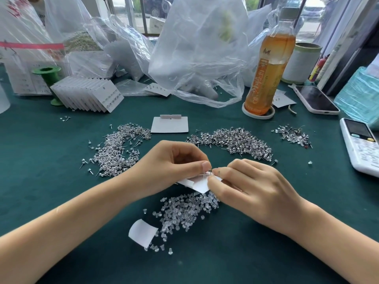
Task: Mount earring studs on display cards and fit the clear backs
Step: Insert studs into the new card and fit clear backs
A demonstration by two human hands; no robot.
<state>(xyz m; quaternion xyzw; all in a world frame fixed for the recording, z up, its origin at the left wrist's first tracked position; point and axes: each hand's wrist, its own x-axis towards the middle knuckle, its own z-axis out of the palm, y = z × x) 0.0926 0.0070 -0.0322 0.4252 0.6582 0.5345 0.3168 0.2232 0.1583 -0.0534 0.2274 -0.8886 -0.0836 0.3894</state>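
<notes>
Fingers first: my left hand [174, 160] has thumb and fingers curled round the top edge of a small white paper display card [198, 183], thumb nail pressing right at a stud post poking up through it. My right hand [252, 187] pinches at that same spot from the other side, thumb and forefinger tips closed tight. There's probably a clear back between them, but it's too tiny for me to tell. The card is tilted and held just above the green felt table [41, 181], near its front middle.

Right under the card sits a loose pile of clear plastic earring backs [184, 212], with a curled white paper scrap [142, 232] touching its left side. Beyond my hands there are heaps of silver earring studs: one big heap on the left [121, 148], one on the right [235, 142], and a smaller one [293, 135] further right. A blank white card [169, 124] lies flat between the two big heaps.

Towards the back left, a fanned stack of finished white cards [88, 95] leans by a green plastic spool [48, 73]. An amber tea bottle [268, 66] stands on a white coaster at back right, crumpled clear plastic bags [196, 50] beside it. A phone [316, 100] and a white calculator [361, 144] lie along the right edge.
</notes>
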